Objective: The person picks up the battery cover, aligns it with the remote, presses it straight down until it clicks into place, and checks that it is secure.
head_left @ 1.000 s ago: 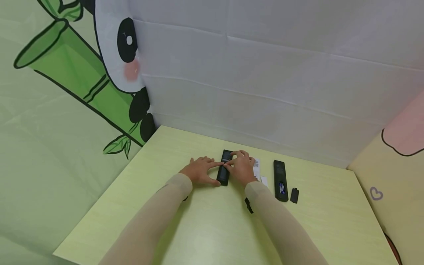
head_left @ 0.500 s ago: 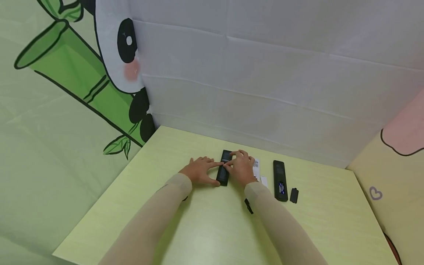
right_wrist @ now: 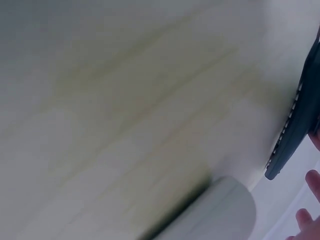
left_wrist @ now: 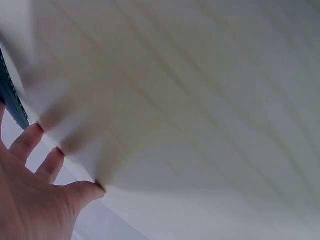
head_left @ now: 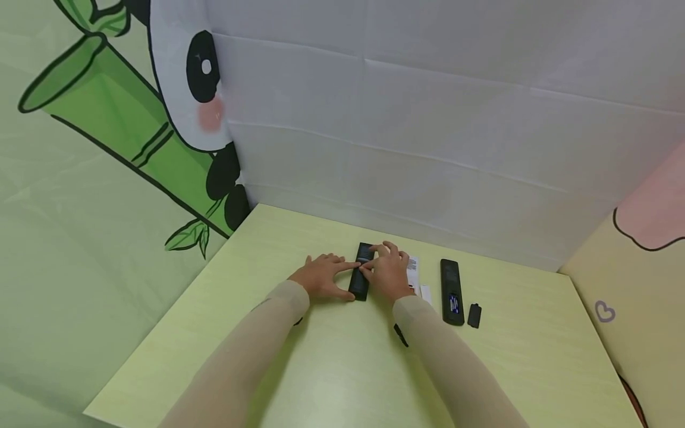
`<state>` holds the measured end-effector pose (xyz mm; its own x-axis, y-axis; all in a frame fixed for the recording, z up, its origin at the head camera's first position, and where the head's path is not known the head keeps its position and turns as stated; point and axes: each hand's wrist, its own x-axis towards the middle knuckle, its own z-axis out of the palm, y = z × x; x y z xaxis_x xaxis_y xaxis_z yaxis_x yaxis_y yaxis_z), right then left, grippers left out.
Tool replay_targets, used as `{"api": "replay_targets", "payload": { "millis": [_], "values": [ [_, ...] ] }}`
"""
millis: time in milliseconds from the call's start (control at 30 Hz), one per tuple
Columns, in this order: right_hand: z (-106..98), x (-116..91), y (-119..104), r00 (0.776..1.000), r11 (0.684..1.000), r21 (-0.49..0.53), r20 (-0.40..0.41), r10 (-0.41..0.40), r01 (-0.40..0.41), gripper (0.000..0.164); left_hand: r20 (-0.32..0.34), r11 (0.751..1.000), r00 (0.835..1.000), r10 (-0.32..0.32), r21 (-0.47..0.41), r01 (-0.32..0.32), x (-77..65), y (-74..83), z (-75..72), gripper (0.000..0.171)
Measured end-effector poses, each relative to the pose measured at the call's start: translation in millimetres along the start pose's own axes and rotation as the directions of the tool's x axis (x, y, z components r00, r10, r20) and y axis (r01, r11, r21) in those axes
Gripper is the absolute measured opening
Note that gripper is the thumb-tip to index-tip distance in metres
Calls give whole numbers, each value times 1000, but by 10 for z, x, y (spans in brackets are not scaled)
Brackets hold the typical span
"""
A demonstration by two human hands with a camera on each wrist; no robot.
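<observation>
A black remote control [head_left: 360,284] lies on the table with its button side down; the buttons show along its lower edge in the right wrist view. Fingers spread, my left hand [head_left: 320,277] reaches it from the left. Its index fingertip touches the middle of the remote and its thumb is at the near end. My right hand [head_left: 389,274] is bent over the right edge, thumb and index tips close together at the remote's middle. I cannot tell whether they pinch anything there. The other right fingers sit near the far end.
Right of the hands lies a second black remote [head_left: 452,279] with batteries [head_left: 454,304] in its uncovered compartment. Beside it is a small black battery cover [head_left: 474,315]. A white printed thing [head_left: 412,272], partly hidden by my right hand, lies near a small white piece [head_left: 426,293].
Both hands stay at the remote in nearly the same pose. The right hand's fingers shift very slightly; the whole head view drifts a little.
</observation>
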<state>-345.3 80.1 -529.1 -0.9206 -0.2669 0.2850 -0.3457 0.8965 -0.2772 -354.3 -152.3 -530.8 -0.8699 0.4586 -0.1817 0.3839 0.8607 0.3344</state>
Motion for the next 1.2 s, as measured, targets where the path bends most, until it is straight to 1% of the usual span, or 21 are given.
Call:
{"api": "replay_targets", "payload": {
  "millis": [167, 333, 467, 600, 667, 933, 1200],
  "values": [
    [-2, -37, -7, 1000, 1000, -18, -6, -25, 25, 18, 8, 1000, 1000, -4, 0, 4, 7, 2, 8, 100],
    [22, -30, 30, 997, 997, -48, -22, -68, 67, 17, 9, 1000, 1000, -6, 4, 6, 23, 20, 1, 100],
    [15, -31, 47, 992, 986, -129, -39, -117, 111, 16, 15, 1000, 1000, -8, 6, 8, 37, 33, -4, 99],
    [-9, -30, 50, 983, 963, -219, -51, -174, 159, 15, 10, 1000, 1000, -8, 7, 8, 36, 51, -21, 99],
    [-13, -22, 52, 981, 957, -235, -49, -186, 170, 15, 8, 1000, 1000, -10, 10, 10, 32, 63, -29, 99],
    [22, -14, 71, 985, 960, -233, -37, -169, 156, 15, 1, 1000, 1000, -16, 6, 16, 24, 84, -26, 98],
    [-2, -17, 50, 984, 949, -271, -33, -176, 161, 16, -3, 1000, 1000, -15, -3, 15, -14, 110, -50, 97]
  ]
}}
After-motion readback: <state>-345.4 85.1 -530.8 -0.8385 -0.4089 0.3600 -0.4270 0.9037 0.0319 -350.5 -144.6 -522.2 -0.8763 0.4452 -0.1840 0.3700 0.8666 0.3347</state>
